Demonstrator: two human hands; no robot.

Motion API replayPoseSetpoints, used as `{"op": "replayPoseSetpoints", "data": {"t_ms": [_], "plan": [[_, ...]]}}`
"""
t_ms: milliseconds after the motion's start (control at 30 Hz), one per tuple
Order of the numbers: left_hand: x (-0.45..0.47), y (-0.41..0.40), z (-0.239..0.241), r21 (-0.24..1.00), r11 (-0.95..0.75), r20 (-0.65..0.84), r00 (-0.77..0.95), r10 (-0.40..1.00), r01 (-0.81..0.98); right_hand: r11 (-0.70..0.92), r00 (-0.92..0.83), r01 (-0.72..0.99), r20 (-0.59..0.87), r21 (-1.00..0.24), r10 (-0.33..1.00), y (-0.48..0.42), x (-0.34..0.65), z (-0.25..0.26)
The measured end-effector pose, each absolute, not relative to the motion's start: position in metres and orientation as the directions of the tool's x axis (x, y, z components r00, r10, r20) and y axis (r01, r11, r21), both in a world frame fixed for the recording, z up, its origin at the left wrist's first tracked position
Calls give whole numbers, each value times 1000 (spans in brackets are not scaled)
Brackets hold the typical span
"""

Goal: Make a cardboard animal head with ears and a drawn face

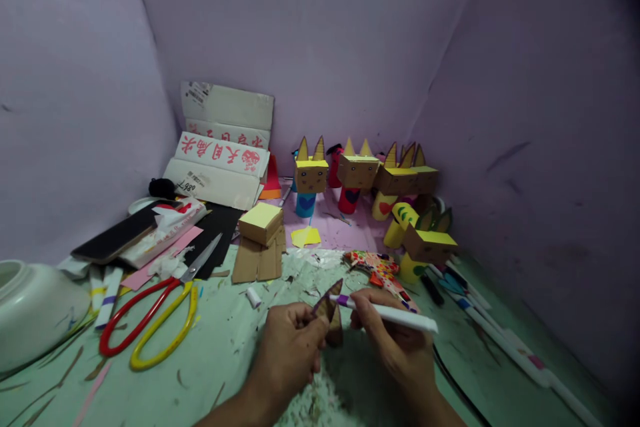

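Note:
My left hand [294, 340] pinches a small pointed piece of brown cardboard [326, 303], shaped like the ears on the figures behind. A second brown cardboard piece [336, 332] shows just below it, partly behind my fingers. In my right hand [397, 347] is a white marker [405, 317] with a purple band, held like a pen. Its tip meets, or nearly meets, the edge of the pointed piece. A white marker cap [253, 297] lies on the green table to the left of my hands.
Red-and-yellow-handled scissors [163, 310] lie open at left, near a white bowl [37, 313]. Cardboard-headed figures [311, 177] stand at the back. A yellow-topped cardboard box [261, 223] sits on flat cardboard. Several markers [493, 333] lie at right, beside a black cable [457, 387].

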State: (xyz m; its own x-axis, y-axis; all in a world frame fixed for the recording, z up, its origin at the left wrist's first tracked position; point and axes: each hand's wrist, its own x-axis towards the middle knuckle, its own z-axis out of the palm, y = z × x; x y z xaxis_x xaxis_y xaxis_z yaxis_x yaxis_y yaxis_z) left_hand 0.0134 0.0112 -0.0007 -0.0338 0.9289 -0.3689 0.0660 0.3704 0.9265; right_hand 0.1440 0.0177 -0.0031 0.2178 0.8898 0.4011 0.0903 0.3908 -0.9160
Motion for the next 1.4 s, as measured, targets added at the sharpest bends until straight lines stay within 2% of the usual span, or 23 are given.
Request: {"op": "replayPoseSetpoints", "data": {"t_ms": [167,400,667,933,1200,1400], "plan": [[13,12,-3,927,370,-367,-43,929,67,394,279,91,403,-915,872,20,149,-6],[13,13,-3,935,346,-345,-26,938,79,458,102,73,463,-886,880,19,146,-4],[12,13,-7,935,346,-345,-35,938,80,388,292,174,424,-905,857,28,158,-10],[11,13,-6,938,339,-337,-35,941,66,475,148,216,509,-853,848,27,157,-7],[10,12,-11,941,334,-333,-31,943,50,374,311,131,396,-918,864,29,160,-9],[10,12,-12,942,334,-333,-26,942,34,381,289,139,406,-914,867,29,160,-7]]}}
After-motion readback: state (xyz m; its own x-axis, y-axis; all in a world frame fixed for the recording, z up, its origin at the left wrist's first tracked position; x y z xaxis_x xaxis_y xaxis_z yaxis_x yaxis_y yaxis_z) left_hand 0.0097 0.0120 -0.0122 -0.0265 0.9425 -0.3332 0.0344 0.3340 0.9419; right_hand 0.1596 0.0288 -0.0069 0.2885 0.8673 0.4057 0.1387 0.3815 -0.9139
